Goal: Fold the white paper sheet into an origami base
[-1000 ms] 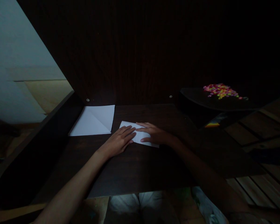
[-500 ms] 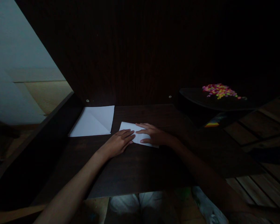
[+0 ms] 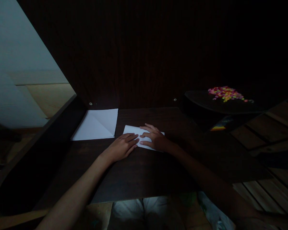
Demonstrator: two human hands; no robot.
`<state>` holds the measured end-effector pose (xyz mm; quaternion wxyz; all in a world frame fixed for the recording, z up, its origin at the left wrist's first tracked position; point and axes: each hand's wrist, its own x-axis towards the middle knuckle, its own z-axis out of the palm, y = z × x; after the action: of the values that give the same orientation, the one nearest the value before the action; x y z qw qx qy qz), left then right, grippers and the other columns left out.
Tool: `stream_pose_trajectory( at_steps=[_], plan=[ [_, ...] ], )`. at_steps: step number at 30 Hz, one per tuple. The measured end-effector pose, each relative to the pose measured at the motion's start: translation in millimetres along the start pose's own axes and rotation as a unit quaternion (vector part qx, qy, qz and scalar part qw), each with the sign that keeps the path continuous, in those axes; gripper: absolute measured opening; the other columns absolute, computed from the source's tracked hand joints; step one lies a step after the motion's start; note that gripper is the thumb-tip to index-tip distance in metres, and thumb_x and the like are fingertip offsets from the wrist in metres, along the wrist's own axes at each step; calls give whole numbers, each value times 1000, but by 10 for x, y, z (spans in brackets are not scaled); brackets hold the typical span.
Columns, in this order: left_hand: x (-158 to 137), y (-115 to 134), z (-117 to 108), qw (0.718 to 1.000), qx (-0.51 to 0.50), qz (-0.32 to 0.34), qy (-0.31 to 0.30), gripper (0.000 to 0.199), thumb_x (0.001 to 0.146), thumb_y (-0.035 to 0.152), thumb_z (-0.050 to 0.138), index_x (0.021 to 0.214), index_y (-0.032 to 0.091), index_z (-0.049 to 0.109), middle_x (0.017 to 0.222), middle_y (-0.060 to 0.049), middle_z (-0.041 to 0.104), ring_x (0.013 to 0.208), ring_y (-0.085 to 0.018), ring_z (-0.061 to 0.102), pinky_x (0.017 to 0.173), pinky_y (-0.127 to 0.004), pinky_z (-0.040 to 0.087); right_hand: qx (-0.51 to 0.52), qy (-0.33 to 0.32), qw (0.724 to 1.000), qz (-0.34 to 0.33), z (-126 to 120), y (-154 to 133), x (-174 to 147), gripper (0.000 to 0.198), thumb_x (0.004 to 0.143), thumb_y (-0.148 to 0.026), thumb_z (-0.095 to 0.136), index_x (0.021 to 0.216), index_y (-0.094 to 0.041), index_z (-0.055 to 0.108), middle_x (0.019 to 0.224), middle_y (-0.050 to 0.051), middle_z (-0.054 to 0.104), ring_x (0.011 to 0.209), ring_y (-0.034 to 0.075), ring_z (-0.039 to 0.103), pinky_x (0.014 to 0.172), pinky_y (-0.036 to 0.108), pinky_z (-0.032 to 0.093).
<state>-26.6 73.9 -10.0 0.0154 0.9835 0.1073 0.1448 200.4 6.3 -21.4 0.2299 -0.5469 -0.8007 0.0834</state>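
A folded white sheet of paper point(image 3: 129, 129) lies on the dark wooden desk point(image 3: 124, 179), a little tilted. My left hand point(image 3: 123, 145) rests flat on its left part, fingers stretched toward the middle. On the right part lies my right hand point(image 3: 156, 137), its fingers spread and pointing left. The fingertips of both hands are close together near the paper's middle, with a narrow gap between them. Much of the paper's right side is hidden under my right hand.
A stack of white paper point(image 3: 98, 124) with a diagonal crease on top lies at the back left. On a raised corner shelf point(image 3: 199, 99) at right sits a heap of small colourful pieces point(image 3: 227, 93). A dark side panel point(image 3: 38, 153) borders the desk's left.
My right hand has shifted slightly on the paper, its upper fingers lifting a bit farther back, and the paper's right corner now shows. My left hand has stayed nearly still.
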Motion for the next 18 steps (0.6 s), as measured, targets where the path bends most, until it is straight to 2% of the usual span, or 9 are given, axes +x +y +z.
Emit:
stream_pose_trajectory(
  at_steps=[18],
  plan=[
    [7, 20, -5, 1000, -10, -1, 17, 32, 99, 27, 43, 124, 17, 60, 131, -12, 61, 126, -25, 53, 106, -46, 45, 15, 17, 1000, -4, 42, 27, -14, 29, 80, -39, 73, 102, -21, 69, 139, 14, 54, 137, 36, 38, 104, 60, 37]
  ],
)
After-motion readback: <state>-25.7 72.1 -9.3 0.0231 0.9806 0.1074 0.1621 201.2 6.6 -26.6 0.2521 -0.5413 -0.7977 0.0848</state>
